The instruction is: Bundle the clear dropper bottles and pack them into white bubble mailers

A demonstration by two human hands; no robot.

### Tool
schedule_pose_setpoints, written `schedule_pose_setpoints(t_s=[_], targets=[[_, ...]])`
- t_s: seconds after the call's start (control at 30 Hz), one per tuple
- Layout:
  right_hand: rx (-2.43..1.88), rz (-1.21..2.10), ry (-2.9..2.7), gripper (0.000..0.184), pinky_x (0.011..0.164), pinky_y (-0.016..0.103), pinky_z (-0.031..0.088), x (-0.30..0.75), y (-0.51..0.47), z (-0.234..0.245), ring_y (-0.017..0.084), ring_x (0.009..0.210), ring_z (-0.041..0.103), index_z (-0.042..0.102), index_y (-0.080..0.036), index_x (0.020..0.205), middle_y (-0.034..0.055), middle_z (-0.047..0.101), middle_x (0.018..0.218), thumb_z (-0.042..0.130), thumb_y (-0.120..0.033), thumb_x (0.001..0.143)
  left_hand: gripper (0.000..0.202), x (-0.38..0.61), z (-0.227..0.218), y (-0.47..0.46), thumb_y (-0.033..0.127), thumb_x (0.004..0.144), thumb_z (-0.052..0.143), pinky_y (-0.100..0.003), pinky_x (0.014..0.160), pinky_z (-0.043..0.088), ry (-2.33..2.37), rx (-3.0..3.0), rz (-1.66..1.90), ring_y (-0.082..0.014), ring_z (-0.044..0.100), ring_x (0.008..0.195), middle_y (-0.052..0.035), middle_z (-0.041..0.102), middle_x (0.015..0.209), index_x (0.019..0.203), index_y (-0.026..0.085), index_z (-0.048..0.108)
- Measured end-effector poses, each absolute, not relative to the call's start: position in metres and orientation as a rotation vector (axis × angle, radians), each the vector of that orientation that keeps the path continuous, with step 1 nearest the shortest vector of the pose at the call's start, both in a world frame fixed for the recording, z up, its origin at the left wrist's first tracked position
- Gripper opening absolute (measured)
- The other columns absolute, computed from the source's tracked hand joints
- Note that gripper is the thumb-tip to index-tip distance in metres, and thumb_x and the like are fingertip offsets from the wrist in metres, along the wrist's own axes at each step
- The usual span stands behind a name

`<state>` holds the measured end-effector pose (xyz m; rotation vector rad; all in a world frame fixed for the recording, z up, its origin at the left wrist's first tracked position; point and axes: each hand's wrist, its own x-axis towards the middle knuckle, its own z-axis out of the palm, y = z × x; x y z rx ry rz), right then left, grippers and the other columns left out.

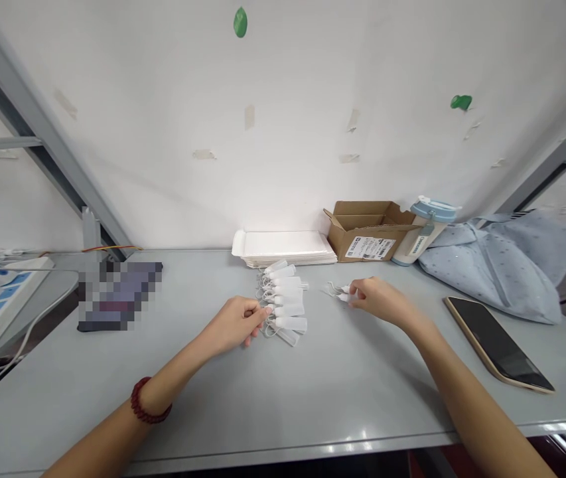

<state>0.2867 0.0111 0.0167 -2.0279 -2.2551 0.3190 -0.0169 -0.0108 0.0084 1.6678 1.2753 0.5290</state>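
Several small white translucent plastic tubes with thin cord loops [287, 299] lie in an overlapping column at the middle of the table. My left hand [237, 322] is closed at the left side of this column, thumb and forefinger pinching the cord end of one tube. To the right of the column, my right hand [375, 299] is closed in a pinch on more of these white pieces [343, 293], whose cord loops stick out to the left. How many it holds is partly hidden by the fingers.
Behind the tubes lies a stack of white padded envelopes [285, 247]. Beside it stand an open cardboard box [362, 240] and a blue-lidded cup [422, 232]. A pale blue bag [496, 265] and a phone [496, 342] lie right. Leftward are a blurred dark packet [128, 299] and power strip [4, 299].
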Motion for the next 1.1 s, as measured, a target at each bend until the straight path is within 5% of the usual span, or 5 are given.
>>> schedule_pose_setpoints(t_s=[0.5,0.8,1.1], targets=[[-1.422,0.705,-2.233,0.020,0.062,0.025,0.040,0.265,-0.007,0.038,0.014,0.072,0.051,0.059,-0.019,0.081,0.0026,0.056,0.082,0.054,-0.039,0.079,0.036,-0.012,0.017,-0.016,0.045,0.081,0.047,-0.022,0.049,0.037,1.198,1.666,0.586,-0.0084,0.048,0.044,0.0031,0.053,0.055,0.059,0.016,0.045],[-1.072,1.218,-2.218,0.020,0.061,0.023,0.041,0.232,-0.020,0.032,0.011,0.066,0.051,0.062,-0.016,0.081,0.0012,0.060,0.077,0.057,-0.034,0.081,0.033,-0.006,0.018,-0.024,0.042,0.083,0.052,-0.023,0.051,0.039,1.021,1.582,0.691,-0.0092,0.050,0.052,0.0010,0.058,0.068,0.103,0.017,0.059],[-1.111,1.297,-2.200,0.018,0.057,0.022,0.039,0.223,-0.024,0.025,0.010,0.061,0.049,0.061,-0.015,0.079,-0.0006,0.058,0.069,0.057,-0.032,0.080,0.024,-0.005,0.018,-0.026,0.036,0.083,0.053,-0.020,0.051,0.037,0.965,1.587,0.694,-0.0069,0.048,0.052,0.0012,0.057,0.068,0.083,0.014,0.063]])
